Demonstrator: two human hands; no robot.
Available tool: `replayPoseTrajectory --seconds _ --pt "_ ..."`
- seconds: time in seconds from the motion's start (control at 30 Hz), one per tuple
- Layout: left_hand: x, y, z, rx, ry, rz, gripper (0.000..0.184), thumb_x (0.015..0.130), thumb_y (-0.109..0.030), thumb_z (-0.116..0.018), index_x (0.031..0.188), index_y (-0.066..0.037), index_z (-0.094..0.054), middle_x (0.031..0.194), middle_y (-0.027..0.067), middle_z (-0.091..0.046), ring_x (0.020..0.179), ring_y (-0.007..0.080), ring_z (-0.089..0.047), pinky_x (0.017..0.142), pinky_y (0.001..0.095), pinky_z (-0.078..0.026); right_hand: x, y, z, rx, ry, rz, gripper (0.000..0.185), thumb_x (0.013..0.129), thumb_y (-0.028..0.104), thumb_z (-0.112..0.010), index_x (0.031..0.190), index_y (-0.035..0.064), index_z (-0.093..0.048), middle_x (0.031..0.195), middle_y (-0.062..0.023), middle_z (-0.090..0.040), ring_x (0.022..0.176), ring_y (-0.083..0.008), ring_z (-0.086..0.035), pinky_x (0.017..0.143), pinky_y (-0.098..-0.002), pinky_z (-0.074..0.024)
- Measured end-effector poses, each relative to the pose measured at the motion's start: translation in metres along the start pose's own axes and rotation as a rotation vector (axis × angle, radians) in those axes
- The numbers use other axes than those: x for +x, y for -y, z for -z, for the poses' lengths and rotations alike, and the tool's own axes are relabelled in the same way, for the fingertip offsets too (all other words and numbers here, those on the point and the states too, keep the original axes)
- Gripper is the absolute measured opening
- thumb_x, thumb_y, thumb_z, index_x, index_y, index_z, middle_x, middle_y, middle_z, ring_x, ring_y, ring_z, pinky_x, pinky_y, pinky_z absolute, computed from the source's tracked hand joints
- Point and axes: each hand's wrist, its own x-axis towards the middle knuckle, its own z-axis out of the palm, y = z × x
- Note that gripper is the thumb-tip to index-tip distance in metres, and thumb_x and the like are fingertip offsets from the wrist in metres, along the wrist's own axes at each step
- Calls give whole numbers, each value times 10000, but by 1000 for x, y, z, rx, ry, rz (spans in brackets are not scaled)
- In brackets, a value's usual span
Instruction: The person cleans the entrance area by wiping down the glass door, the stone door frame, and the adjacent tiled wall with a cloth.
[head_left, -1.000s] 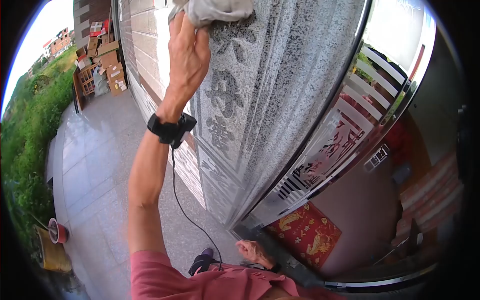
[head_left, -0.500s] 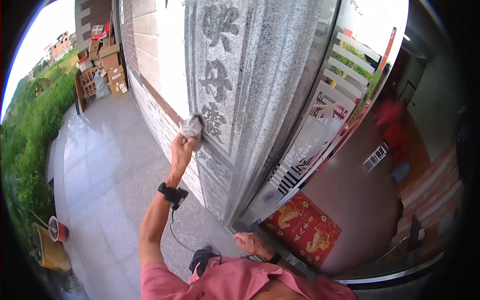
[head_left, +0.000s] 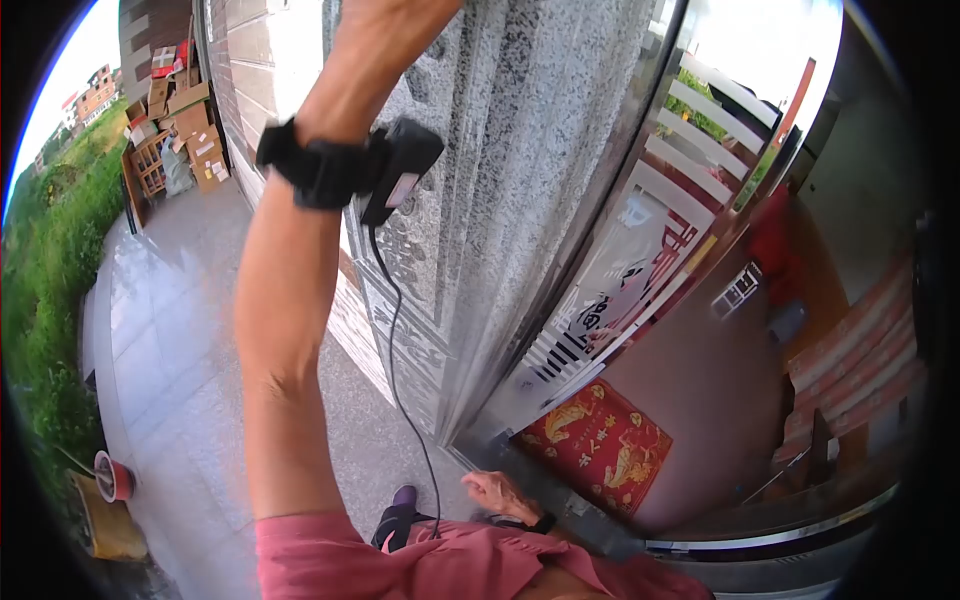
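My left arm stretches up across the carved grey stone pillar (head_left: pixel 520 130). Only the base of my left hand (head_left: pixel 395 12) shows at the top edge; its fingers and whatever they hold lie outside the view. A black strapped device (head_left: pixel 350 170) sits on that wrist, its cable hanging down along the arm. Low down near the pillar's foot, my right hand (head_left: pixel 498 494) is loosely curled, with nothing visible in it. Dark carved characters on the pillar are partly hidden behind my left arm.
A glass door panel (head_left: pixel 640 250) with white stripes stands right of the pillar. Beyond the threshold lies a red and gold mat (head_left: pixel 605 445). Cardboard boxes (head_left: pixel 195 130) are stacked at the far left, a potted plant (head_left: pixel 114 478) stands by the paving, and grass (head_left: pixel 60 270) borders it.
My left hand has risen from the pillar's middle to the top edge, and the grey cloth it held has left the view. My right hand has hardly moved.
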Motion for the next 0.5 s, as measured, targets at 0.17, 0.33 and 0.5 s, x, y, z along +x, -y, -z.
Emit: replayPoseTrajectory --seconds 0.17,0.33,0.5 --pt "-111 -26 40 273 163 40 247 795 -77 -612 1016 30 -608 965 166 -596 834 299 -608 723 347 -476 1 -4 -6 5 27 -40 246 834 190 -584 1045 64 -607 843 -161 -655 784 -336 -649 680 -414 -509" --pt "-263 -67 98 225 486 432 309 818 -145 -655 1069 27 -606 973 152 -526 895 277 -540 747 375 -469 9 -14 -14 -32 116 40 235 853 212 -559 1031 66 -605 861 -172 -653 803 -350 -646 692 -423 -508" --pt "-355 -115 141 107 672 874 317 762 -23 -609 1078 1 -606 943 105 -560 815 227 -551 700 337 -470 11 -9 -12 -73 171 88 268 859 223 -524 1053 61 -613 954 -178 -662 897 -349 -637 774 -436 -498"
